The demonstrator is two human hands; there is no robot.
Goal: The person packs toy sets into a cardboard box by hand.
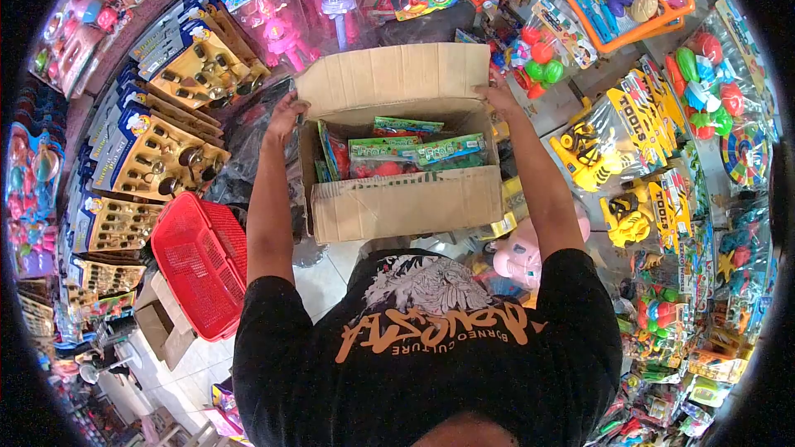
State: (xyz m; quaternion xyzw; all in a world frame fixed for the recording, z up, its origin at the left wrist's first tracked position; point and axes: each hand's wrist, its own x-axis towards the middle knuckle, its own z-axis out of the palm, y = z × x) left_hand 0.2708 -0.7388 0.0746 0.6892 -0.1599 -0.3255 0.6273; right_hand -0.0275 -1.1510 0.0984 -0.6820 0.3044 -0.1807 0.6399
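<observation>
An open cardboard box (406, 207) is held up in front of my body, its far flap raised and its near flap folded down toward me. Inside lie several green-labelled toy packets (385, 149), with red pieces showing through the plastic. My left hand (288, 113) grips the box's far left corner beside the raised flap. At the far right corner, my right hand (498, 99) holds the edge of the cardboard, its fingers partly hidden by the flap.
Kitchen play sets (157, 157) hang at the left, above a red plastic basket (199, 269). Yellow tool packs (592, 145) and an orange-framed toy set (621, 0) are at the right. Pink packaged toys (281, 29) hang beyond the box. A pink toy (520, 255) sits near my right arm.
</observation>
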